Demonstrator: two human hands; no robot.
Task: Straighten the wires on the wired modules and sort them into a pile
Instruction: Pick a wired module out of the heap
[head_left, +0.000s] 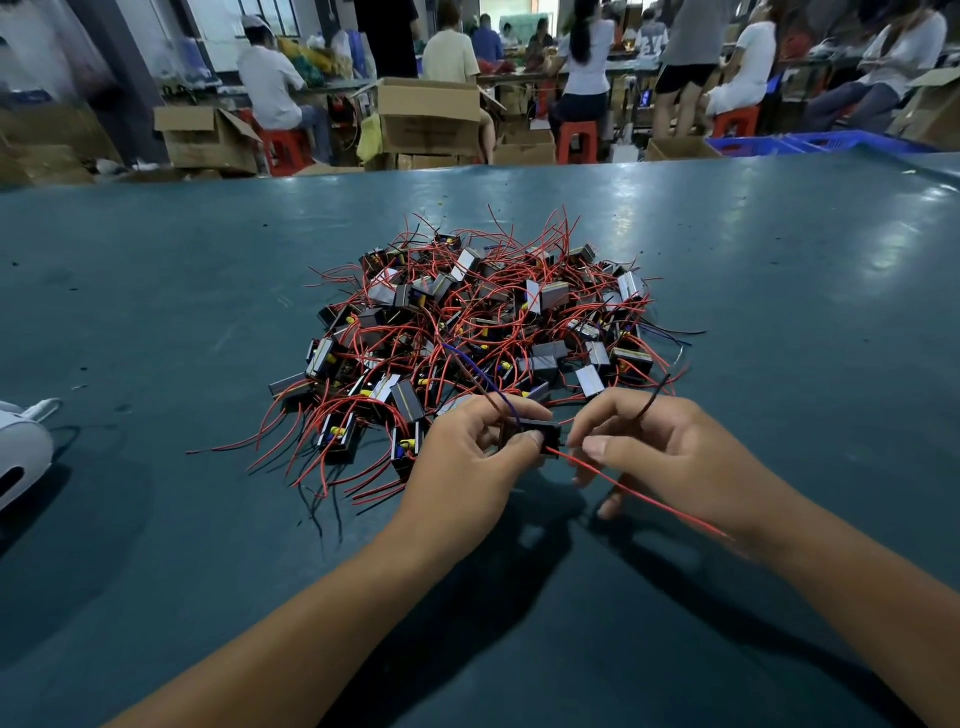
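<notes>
A heap of small black wired modules (483, 332) with tangled red wires lies in the middle of the green table (208, 291). Just in front of the heap, my left hand (462, 457) grips one black module (543, 434) between thumb and fingers. Blue and dark wires rise from that module toward the heap. My right hand (670, 457) pinches the module's right end, where a red wire (639, 493) runs out straight to the lower right across my wrist. A dark wire (655, 395) sticks up between my right fingers.
A white object (21, 452) lies at the table's left edge. Beyond the far table edge stand cardboard boxes (428, 117), red stools (575, 141), blue crates (810, 143) and several seated and standing people.
</notes>
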